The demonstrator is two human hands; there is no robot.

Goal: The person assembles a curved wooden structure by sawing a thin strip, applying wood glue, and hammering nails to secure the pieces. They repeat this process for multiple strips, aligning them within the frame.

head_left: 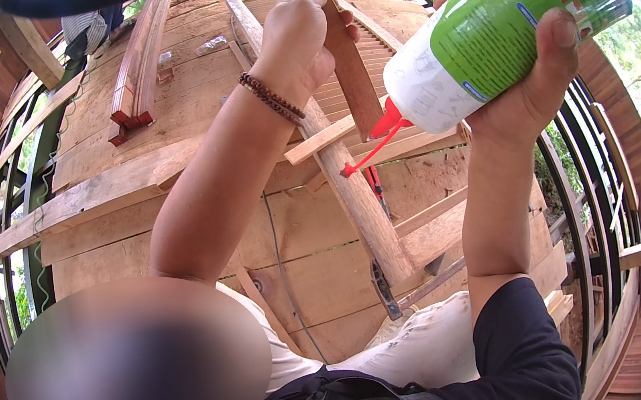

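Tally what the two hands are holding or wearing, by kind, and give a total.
Glue bottle, green and white with a red nozzle, in the right hand: 1
Wooden slat, gripped by the left hand: 1
Beaded bracelet, on the left wrist: 1
Total: 3

Between the left hand point(297, 37), gripping the upright wooden slat point(342, 59), and the right hand point(536, 82), wrapped round the glue bottle point(489, 36), the gap is narrow and the red nozzle point(377, 140) crosses it. The long batten point(352, 196) bars the plank deck point(186, 104) below; bare boards lie open toward its left edge.
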